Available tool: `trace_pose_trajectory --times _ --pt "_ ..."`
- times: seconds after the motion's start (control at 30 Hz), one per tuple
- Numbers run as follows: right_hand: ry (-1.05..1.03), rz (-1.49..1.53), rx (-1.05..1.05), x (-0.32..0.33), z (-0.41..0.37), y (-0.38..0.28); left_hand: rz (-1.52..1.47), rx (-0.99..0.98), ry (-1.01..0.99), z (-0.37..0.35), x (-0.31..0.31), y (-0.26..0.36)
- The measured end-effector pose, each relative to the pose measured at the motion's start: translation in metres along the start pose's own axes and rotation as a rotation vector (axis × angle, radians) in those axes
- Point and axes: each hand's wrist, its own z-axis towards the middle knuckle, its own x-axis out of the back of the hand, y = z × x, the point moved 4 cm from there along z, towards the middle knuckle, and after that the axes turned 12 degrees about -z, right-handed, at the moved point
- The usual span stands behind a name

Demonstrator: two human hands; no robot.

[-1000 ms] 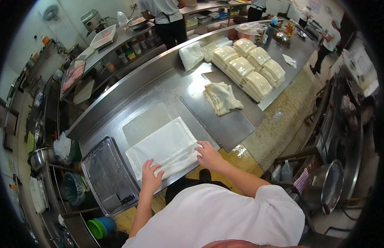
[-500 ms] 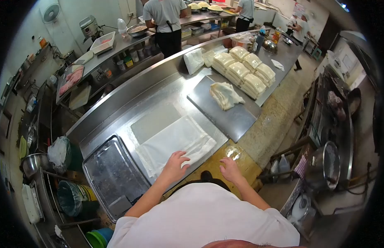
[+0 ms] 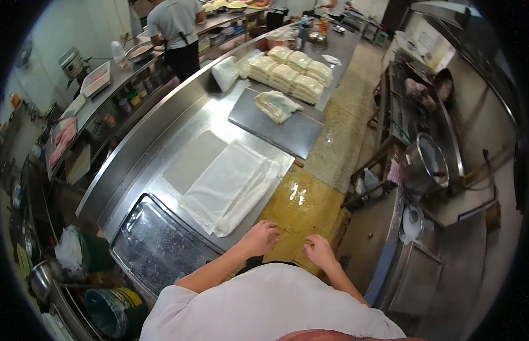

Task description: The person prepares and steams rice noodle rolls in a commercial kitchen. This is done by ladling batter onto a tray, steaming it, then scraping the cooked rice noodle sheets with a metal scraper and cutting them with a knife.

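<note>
My left hand (image 3: 260, 237) is held near the front edge of the steel table (image 3: 242, 224), its fingers bent and what they hold, if anything, too small to tell. To its right my right hand (image 3: 319, 251) hangs over the yellow floor, fingers curled, also unclear. White cloth or sheeting (image 3: 230, 184) lies partly folded on the table, beyond my left hand and apart from it. A grey flat rectangle (image 3: 190, 162) shows beside the sheeting. A dark tray (image 3: 159, 244) lies to the left of my left hand.
A grey board (image 3: 276, 128) bears a crumpled cloth (image 3: 277, 106). Stacked wrapped packs (image 3: 290, 74) stand behind it. A person (image 3: 176, 37) works at the back counter. On the right stand a large metal pot (image 3: 428, 159) and a stove counter. A green bin (image 3: 114, 312) is lower left.
The view has turned right, so the table appears farther left. Both hands have moved away from the sheeting, and their fingers look more curled.
</note>
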Motion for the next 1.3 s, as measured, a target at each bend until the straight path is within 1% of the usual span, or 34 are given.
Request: trace_pose_trajectory --times 0.03,0.1,0.13,0.2,0.27,0.3,0.33,0.4,0.43,0.5,0.53,0.57,0.6,0.67,0.73,0.8,0.83,0.87,0.9,0.93,0.97,1.0,1.03,1.07,1.13,1.17,1.23,1.27,1.3 --pt "0.016 0.003 -0.014 0.007 -0.011 -0.001 0.003 -0.015 -0.015 0.0 -0.004 0.006" --pt "-0.017 0.151 -0.196 0.018 -0.035 0.004 0.026 0.003 -0.135 0.001 -0.014 0.018" --pt "0.001 0.158 -0.211 0.021 -0.047 0.008 0.031 -0.013 -0.152 0.003 -0.02 0.024" --pt "0.11 0.164 -0.25 0.028 -0.079 0.018 0.041 -0.056 -0.199 0.002 -0.034 0.036" --pt "0.156 0.159 -0.302 0.032 -0.116 0.032 0.055 -0.079 -0.256 0.004 -0.048 0.058" --pt "0.186 0.146 -0.344 0.033 -0.141 0.041 0.063 -0.09 -0.298 0.004 -0.061 0.069" --pt "0.238 0.112 -0.368 0.033 -0.168 0.051 0.06 -0.132 -0.389 0.002 -0.08 0.078" --pt "0.323 0.083 -0.489 0.032 -0.228 0.076 0.023 -0.166 -0.347 0.002 -0.111 0.094" --pt "0.35 0.092 -0.571 0.03 -0.262 0.089 0.019 -0.213 -0.462 -0.004 -0.133 0.11" --pt "0.525 0.052 -0.666 0.025 -0.336 0.115 0.039 -0.211 -0.468 -0.013 -0.169 0.144" --pt "0.587 0.032 -0.739 0.024 -0.377 0.124 0.043 -0.251 -0.556 -0.022 -0.193 0.158" --pt "0.642 0.007 -0.802 0.022 -0.418 0.133 0.055 -0.273 -0.588 -0.033 -0.215 0.169" --pt "0.663 0.023 -0.869 0.018 -0.459 0.142 0.066 -0.288 -0.609 -0.043 -0.237 0.181" --pt "0.729 0.02 -1.119 0.013 -0.545 0.16 0.061 -0.333 -0.701 -0.064 -0.282 0.206" --pt "0.77 0.043 -1.336 0.013 -0.625 0.158 0.011 -0.384 -0.809 -0.089 -0.321 0.235" --pt "0.8 0.041 -1.444 -0.007 -0.697 0.166 0.012 -0.456 -0.901 -0.107 -0.36 0.265" --pt "0.816 -0.138 -1.54 -0.02 -0.729 0.167 0.011 -0.511 -0.946 -0.116 -0.379 0.279" --pt "0.822 -0.321 -1.624 -0.03 -0.755 0.17 0.011 -0.525 -0.968 -0.122 -0.397 0.292" --pt "0.786 -0.411 -1.698 -0.059 -0.776 0.182 -0.056 -0.56 -1.004 -0.128 -0.417 0.307" --pt "0.791 -0.409 -1.722 -0.058 -0.791 0.179 -0.122 -0.59 -1.042 -0.132 -0.435 0.32" --pt "0.681 -0.071 -1.714 -0.07 -0.801 0.179 -0.122 -0.654 -1.082 -0.134 -0.455 0.332" --pt "0.567 0.265 -1.675 -0.076 -0.805 0.173 -0.119 -0.658 -1.106 -0.135 -0.474 0.347" --pt "0.477 0.346 -1.701 -0.065 -0.809 0.164 -0.121 -0.691 -1.152 -0.138 -0.493 0.364" --pt "0.48 0.366 -1.723 -0.072 -0.82 0.161 -0.121 -0.722 -1.2 -0.141 -0.511 0.379" --pt "0.96 0.248 -1.684 -0.075 -0.845 0.153 -0.14 -0.834 -1.236 -0.142 -0.563 0.392" --pt "0.965 0.252 -1.709 -0.08 -0.857 0.156 -0.145 -0.843 -1.26 -0.14 -0.592 0.398" --pt "1.015 -0.198 -1.889 -0.084 -0.891 0.158 -0.05 -1.021 -1.297 -0.145 -0.65 0.409" --pt "1.007 -0.201 -1.918 -0.099 -0.902 0.163 -0.064 -1.026 -1.321 -0.149 -0.678 0.408" --pt "0.893 -0.25 -2.008 -0.113 -0.915 0.176 0.055 -1.127 -1.287 -0.153 -0.708 0.408"
